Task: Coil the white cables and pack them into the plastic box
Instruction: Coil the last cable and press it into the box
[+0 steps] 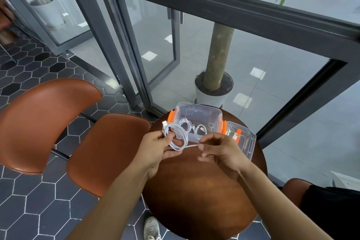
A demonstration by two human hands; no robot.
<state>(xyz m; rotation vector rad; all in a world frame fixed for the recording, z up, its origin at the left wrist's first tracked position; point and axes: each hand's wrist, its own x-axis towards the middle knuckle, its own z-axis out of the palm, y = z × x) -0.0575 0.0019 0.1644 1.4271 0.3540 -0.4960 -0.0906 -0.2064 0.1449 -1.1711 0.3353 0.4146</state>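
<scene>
Head view: left hand (155,145) grips a coiled white cable (176,136) just before the clear orange-latched plastic box (198,111) on the round brown wooden table (202,191); right hand (220,150) pinches its free end.

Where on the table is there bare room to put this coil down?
Bare wood: the near half of the round table, from under the left hand and right hand holding the white cable to the near edge. Crowded: the far rim, with the plastic box and, right of it, its lid.
</scene>
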